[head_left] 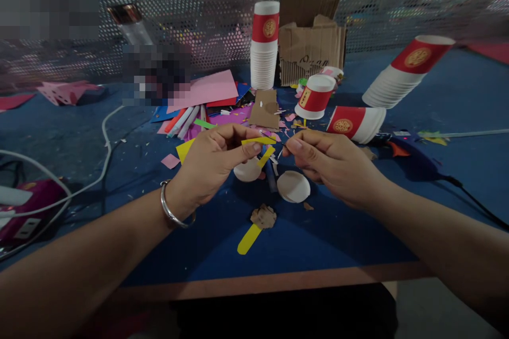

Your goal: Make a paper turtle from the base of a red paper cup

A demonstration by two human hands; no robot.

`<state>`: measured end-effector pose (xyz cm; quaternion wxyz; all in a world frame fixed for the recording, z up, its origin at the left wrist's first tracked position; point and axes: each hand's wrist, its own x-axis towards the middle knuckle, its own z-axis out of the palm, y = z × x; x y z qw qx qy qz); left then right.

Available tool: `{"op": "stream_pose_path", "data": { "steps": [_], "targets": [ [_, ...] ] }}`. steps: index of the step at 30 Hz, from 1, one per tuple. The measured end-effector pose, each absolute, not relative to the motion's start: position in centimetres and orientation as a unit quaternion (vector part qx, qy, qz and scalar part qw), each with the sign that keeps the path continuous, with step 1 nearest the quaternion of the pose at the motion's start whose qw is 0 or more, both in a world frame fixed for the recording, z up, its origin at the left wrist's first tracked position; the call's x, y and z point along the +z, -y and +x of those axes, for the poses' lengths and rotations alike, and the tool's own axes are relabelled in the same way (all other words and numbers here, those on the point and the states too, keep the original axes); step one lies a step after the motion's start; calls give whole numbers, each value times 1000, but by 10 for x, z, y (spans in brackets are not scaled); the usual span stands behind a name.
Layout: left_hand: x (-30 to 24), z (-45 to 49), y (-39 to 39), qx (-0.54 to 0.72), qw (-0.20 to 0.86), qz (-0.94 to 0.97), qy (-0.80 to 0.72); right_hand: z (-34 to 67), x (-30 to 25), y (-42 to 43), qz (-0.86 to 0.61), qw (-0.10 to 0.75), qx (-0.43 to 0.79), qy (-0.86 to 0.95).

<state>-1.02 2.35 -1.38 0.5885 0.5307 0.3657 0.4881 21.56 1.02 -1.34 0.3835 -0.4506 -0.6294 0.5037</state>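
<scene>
A narrow yellow paper strip is pinched between the thumb and fingers of my left hand. Close to its right end, my right hand is closed in a pinch on something thin and dark, too small to name. Below the hands lie two white paper discs, a left one beside another yellow strip and a right one. Nearer the table edge, a crumpled brown cardboard piece touches a round-ended yellow paper strip; I cannot tell whether they are joined.
Stacked paper cups stand at the back beside a cardboard box. More red-and-white cups lean at right, near a dark blue glue gun with a cord. Coloured paper and markers lie behind my left hand; a maroon power strip sits left.
</scene>
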Motion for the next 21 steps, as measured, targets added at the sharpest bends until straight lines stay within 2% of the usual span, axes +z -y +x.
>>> {"op": "stream_pose_path", "data": {
  "steps": [21],
  "targets": [
    [-9,-11,-19,458,596,504,-425,218,-11,-7,-457,381,493,635]
  ]
}}
